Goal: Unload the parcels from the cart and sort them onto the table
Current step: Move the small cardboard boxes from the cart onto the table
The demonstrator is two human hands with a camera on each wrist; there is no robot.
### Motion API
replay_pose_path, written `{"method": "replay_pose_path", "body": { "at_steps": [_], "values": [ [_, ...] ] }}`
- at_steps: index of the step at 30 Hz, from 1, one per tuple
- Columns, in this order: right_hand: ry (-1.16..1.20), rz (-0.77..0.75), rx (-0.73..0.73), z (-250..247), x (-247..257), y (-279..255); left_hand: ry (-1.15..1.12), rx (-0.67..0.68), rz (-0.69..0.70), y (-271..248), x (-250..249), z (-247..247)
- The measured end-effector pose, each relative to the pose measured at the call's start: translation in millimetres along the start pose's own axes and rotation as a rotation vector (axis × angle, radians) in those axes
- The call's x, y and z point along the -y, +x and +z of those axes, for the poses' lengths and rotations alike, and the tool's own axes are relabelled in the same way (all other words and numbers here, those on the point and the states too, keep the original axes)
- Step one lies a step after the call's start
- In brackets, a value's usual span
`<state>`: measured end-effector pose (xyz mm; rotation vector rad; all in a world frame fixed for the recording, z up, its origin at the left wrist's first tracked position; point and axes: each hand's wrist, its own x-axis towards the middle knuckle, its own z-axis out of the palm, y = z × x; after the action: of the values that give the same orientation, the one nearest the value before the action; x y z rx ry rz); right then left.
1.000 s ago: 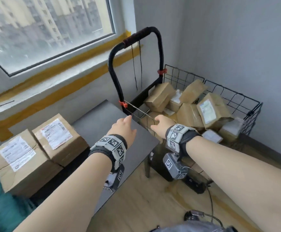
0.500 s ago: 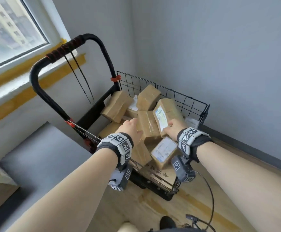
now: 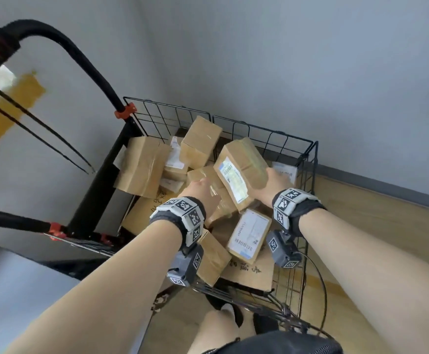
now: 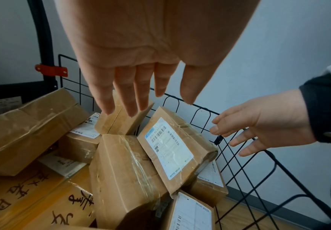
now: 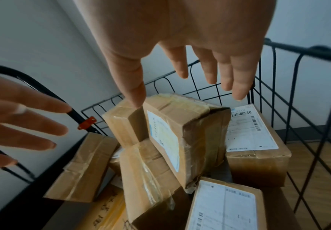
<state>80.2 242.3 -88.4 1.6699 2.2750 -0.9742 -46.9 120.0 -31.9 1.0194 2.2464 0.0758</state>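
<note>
Wire cart full of brown taped parcels, black push handle at 10 o'clock in head view, grey surface corner at 7 o'clock, wood floor at 3 o'clock. Labelled parcel sits tilted on top of the pile near centre, white shipping label facing up and left, leaning on a taped parcel just below it. Left hand at about 9 o'clock of that parcel, fingers straight and spread, released, gripping nothing; in left wrist view the fingertips hang over the pile, apart from the box. Right hand at 3 o'clock of the labelled parcel; head view looks like palm against its right side, but both wrist views show the fingers straight and spread above it with a gap, so released, contact cannot be told for sure. Another label-up parcel lies flat at 6 o'clock of the tilted one, between the two wrists. Parcel with barcode label sits against the wire wall at 3 o'clock. Small upright parcel at 12 o'clock by the back wire wall, large creased parcel at 9 o'clock against the cart frame. Flat cardboard with handwritten characters lies under the pile
</note>
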Motion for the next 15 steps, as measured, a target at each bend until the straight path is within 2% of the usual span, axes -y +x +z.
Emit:
{"method": "replay_pose_path", "body": {
  "at_steps": [3, 7, 11, 15],
  "values": [
    [-0.076, 0.059, 0.007, 13.5, 0.0, 18.4, 0.009, 0.05, 0.021, 23.2, 8.2, 0.4],
    [-0.068, 0.148, 0.034, 28.6, -3.9, 34.8, 0.007, 0.119, 0.041, 39.2, 14.0, 8.5],
    [-0.017, 0.138, -0.021, 31.6, -4.3, 44.8, 0.023, 0.144, 0.037, 46.0, 16.1, 10.9],
    [0.034, 0.117, -0.004, 29.6, -9.3, 41.2, 0.046, 0.117, 0.022, 45.9, 9.3, 10.7]
  ]
}}
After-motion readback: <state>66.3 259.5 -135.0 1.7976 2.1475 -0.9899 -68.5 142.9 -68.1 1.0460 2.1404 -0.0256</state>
